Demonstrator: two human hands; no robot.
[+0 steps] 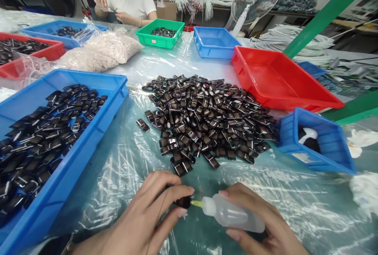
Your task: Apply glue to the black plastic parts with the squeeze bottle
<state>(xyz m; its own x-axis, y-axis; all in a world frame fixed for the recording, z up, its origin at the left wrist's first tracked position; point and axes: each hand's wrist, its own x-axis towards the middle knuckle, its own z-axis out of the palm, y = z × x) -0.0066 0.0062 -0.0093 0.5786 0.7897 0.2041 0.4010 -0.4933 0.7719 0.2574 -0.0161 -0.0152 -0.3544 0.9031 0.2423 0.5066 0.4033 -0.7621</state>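
Note:
My left hand (pixel 153 207) pinches a small black plastic piece (pixel 183 201) between thumb and fingers, low in the middle of the view. My right hand (pixel 260 211) is wrapped round a translucent squeeze bottle (pixel 236 213) lying nearly level, its yellowish tip at the edge of the black piece. Whether the tip touches the piece or sits just in front of it, I cannot tell. Beyond both hands spreads a large pile of glossy black pieces (pixel 201 117) of similar look. Part of the held piece is hidden by my fingers.
At left stands a blue tray (pixel 109 109) with many black pieces. A red tray (pixel 277 74) and a small blue bin (pixel 333 141) are at right. Farther back are a green tray (pixel 159 41), a blue tray (pixel 217 42) and a bag of beige parts (pixel 115 46). Opposite sits a person (pixel 138 3).

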